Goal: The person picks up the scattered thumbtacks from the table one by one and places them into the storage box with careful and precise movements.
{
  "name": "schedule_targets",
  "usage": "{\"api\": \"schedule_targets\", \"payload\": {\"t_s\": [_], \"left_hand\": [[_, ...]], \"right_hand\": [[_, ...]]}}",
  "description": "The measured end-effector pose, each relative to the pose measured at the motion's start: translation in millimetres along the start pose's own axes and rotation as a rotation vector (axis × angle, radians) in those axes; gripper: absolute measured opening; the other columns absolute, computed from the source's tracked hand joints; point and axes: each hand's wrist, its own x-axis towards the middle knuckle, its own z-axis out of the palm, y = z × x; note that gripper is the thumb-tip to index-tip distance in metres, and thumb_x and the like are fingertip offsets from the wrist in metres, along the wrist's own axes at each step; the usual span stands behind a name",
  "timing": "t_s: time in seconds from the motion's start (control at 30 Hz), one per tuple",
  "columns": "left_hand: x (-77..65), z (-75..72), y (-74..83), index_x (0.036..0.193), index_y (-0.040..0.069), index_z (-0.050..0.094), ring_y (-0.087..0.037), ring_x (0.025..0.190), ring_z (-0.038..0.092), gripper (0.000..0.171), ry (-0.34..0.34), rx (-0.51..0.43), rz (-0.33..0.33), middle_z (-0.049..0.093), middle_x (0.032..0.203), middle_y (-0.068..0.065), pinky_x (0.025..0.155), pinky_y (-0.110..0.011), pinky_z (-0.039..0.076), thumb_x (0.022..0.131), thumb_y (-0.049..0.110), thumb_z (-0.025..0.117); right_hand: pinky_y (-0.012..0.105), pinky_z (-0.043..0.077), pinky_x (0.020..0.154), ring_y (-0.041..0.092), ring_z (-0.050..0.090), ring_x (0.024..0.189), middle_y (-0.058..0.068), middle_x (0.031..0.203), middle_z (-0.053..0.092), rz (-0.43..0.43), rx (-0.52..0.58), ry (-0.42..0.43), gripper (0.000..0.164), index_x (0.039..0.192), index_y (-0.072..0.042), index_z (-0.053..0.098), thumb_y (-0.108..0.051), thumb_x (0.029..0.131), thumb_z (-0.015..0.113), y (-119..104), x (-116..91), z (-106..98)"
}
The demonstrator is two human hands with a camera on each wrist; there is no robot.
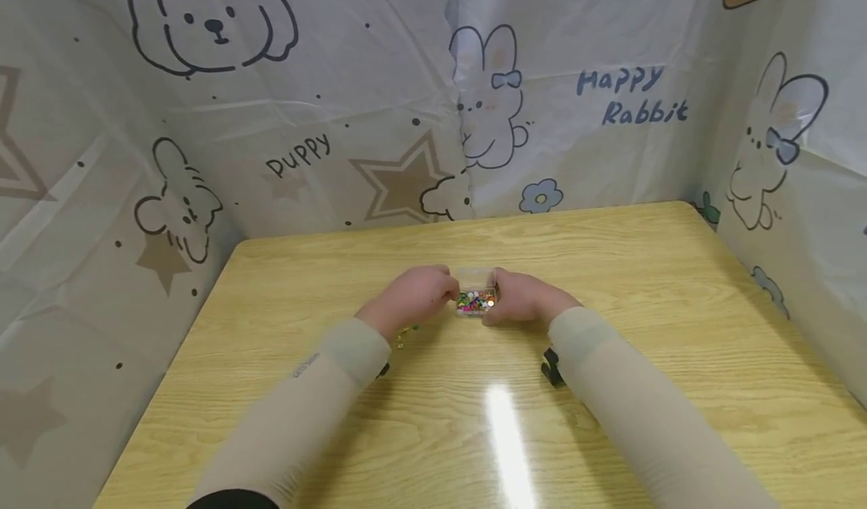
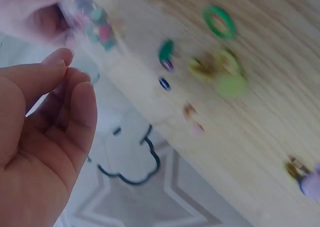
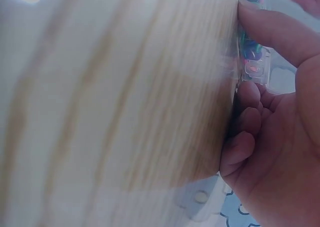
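A small clear plastic box [image 1: 477, 312] full of colourful beads or sequins [image 1: 472, 300] stands on the table, its clear lid [image 1: 476, 276] raised at the back. My right hand [image 1: 520, 298] grips the box's right side; in the right wrist view the thumb [image 3: 280, 34] lies along it, with the other fingers curled below. At the box's left edge is my left hand [image 1: 421, 292]. Its thumb and forefinger tips [image 2: 60, 69] meet in a pinch in the left wrist view, a faint reddish speck between them; the piece itself is mostly hidden.
Loose small pieces lie on the wood table [image 1: 284, 298] by the left wrist: a green ring [image 2: 220, 22], yellow-green discs [image 2: 231, 84], a green oval piece [image 2: 166, 49] and a blue one [image 2: 164, 83]. A printed cloth [image 1: 379, 57] hangs behind.
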Motion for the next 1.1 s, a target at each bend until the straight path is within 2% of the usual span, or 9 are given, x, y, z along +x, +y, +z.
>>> {"api": "schedule_targets", "payload": {"t_s": [0.27,0.47,0.67,0.8,0.97,1.1], "left_hand": [[22.6,10.8,18.9,0.092,0.014,0.060,-0.010,0.067,0.047,0.005,-0.022,0.101,0.043,0.051,0.080,0.005,0.060,-0.025,0.045,0.094,0.009,0.059],[28.8,15.7,22.8,0.088,0.016,0.066,-0.010,0.065,0.045,0.006,-0.069,0.184,0.032,0.051,0.077,0.004,0.058,-0.026,0.044,0.091,0.013,0.062],[28.7,21.3,24.8,0.101,0.019,0.068,-0.011,0.068,0.047,0.013,-0.111,0.290,0.027,0.052,0.083,0.001,0.060,-0.028,0.049,0.091,0.011,0.063],[25.6,24.2,25.8,0.100,0.017,0.069,-0.011,0.069,0.049,0.012,-0.108,0.330,0.039,0.055,0.086,-0.001,0.061,-0.028,0.051,0.092,0.012,0.063],[22.3,23.0,28.6,0.098,0.014,0.069,-0.010,0.071,0.051,0.008,-0.111,0.337,0.060,0.058,0.090,-0.001,0.064,-0.026,0.052,0.092,0.014,0.064],[20.4,21.6,29.1,0.100,0.016,0.068,-0.010,0.072,0.052,0.011,-0.091,0.317,0.060,0.059,0.090,0.000,0.065,-0.027,0.052,0.093,0.011,0.062]], "right_hand": [[0.037,0.043,0.075,0.019,0.050,0.082,0.002,0.095,0.059,-0.028,-0.016,0.002,0.048,0.103,-0.013,0.047,-0.029,0.073,0.080,-1.9,-1.2,-0.3],[0.036,0.042,0.071,0.019,0.050,0.080,0.002,0.092,0.059,-0.036,-0.033,0.013,0.046,0.101,-0.014,0.047,-0.030,0.072,0.079,-0.1,-0.1,1.0],[0.035,0.042,0.071,0.019,0.050,0.080,0.001,0.092,0.059,-0.028,-0.034,0.015,0.046,0.101,-0.015,0.048,-0.031,0.072,0.079,1.6,1.3,2.0],[0.035,0.042,0.069,0.019,0.050,0.080,0.001,0.093,0.059,-0.013,-0.029,0.016,0.045,0.101,-0.016,0.048,-0.033,0.072,0.079,2.2,2.0,3.0],[0.035,0.042,0.070,0.020,0.050,0.081,0.001,0.094,0.059,-0.005,-0.027,0.012,0.046,0.101,-0.016,0.047,-0.032,0.072,0.079,1.5,1.5,2.5],[0.036,0.042,0.071,0.020,0.050,0.081,0.002,0.093,0.058,-0.009,-0.037,0.012,0.047,0.102,-0.016,0.046,-0.033,0.072,0.079,1.2,0.9,1.5]]}}
